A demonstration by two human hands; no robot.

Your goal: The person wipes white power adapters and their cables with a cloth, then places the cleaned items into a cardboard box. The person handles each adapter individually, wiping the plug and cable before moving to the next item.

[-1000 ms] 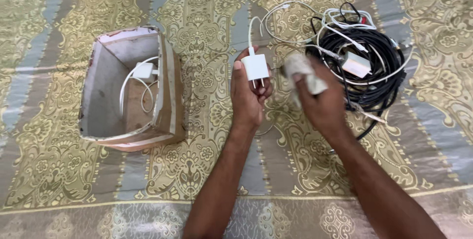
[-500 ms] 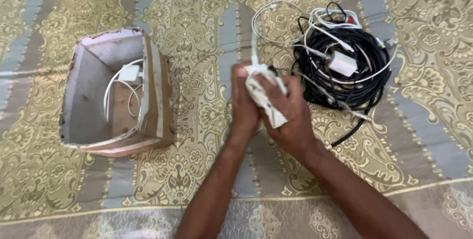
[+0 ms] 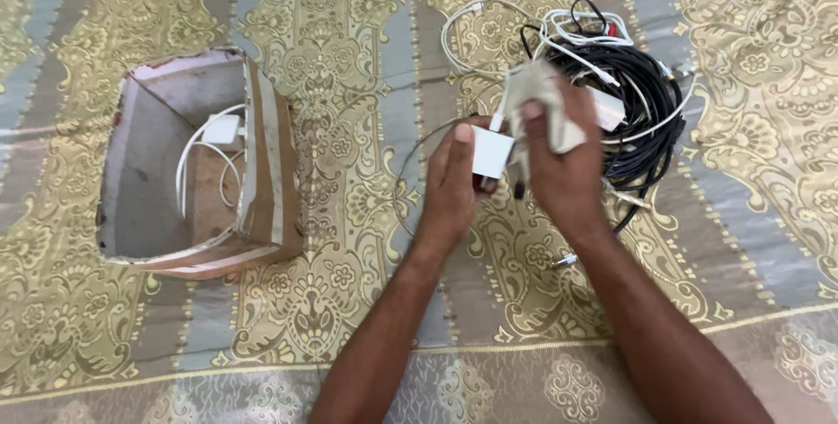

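My left hand (image 3: 449, 186) grips a small white charger block (image 3: 491, 151) whose thin white cable loops away over the cloth. My right hand (image 3: 566, 171) holds a crumpled pale cloth (image 3: 541, 105) just to the right of the charger, close against it. Behind both hands lies a tangled pile of black and white cables (image 3: 633, 101) with another white adapter in it.
An open cardboard box (image 3: 262, 171) sits at the left and holds a white charger with its cable (image 3: 218, 131). Everything rests on a gold and grey patterned bedspread (image 3: 349, 40). A loose plug end (image 3: 566, 260) lies near my right wrist.
The view shifted slightly. My right hand has drawn the cloth off the charger to the right, so the white block shows again in my left hand.
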